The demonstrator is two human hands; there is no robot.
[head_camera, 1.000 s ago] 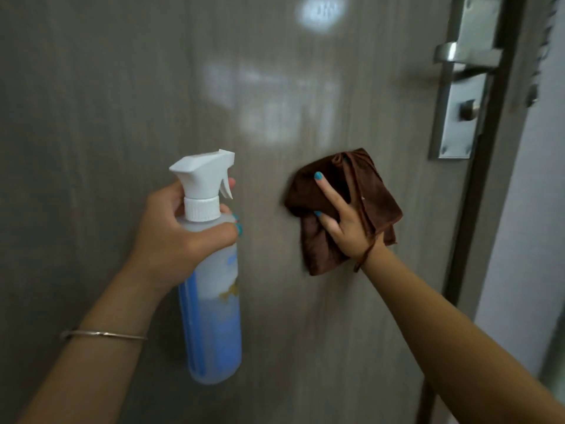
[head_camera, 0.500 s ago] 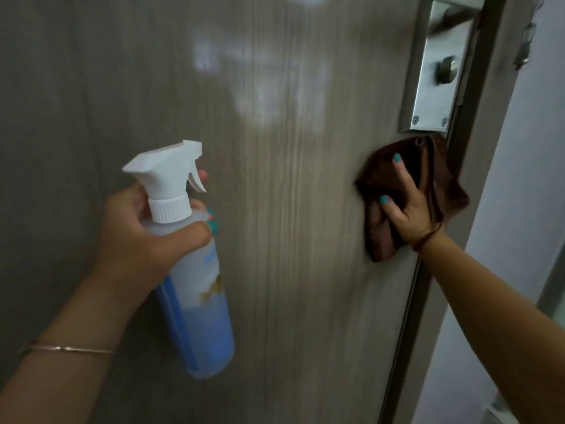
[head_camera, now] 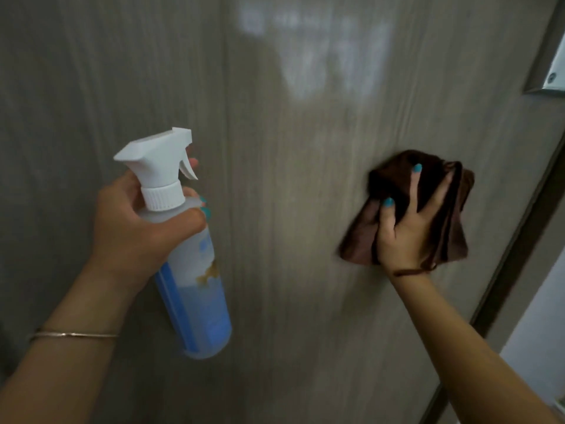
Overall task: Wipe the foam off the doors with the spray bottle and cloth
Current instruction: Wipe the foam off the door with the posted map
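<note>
While wiping door [head_camera: 305, 270] | R hand [head_camera: 409, 237] pressing soft, limp cloth [head_camera: 452, 215] flat, below lock plate [head_camera: 555, 78] | L hand [head_camera: 137, 228] gripping light, slick bottle [head_camera: 195, 289] at neck.

— What does the left hand [head_camera: 134, 228] hold?
— A translucent plastic spray bottle [head_camera: 189, 264] with a white trigger head and blue liquid, gripped round its neck, tilted, just off the grey wood-grain door [head_camera: 290, 270].
— And the right hand [head_camera: 406, 231]?
— It presses a crumpled dark brown cloth [head_camera: 382, 179] against the door, near the door's right edge, below a metal lock plate [head_camera: 555, 78].
</note>
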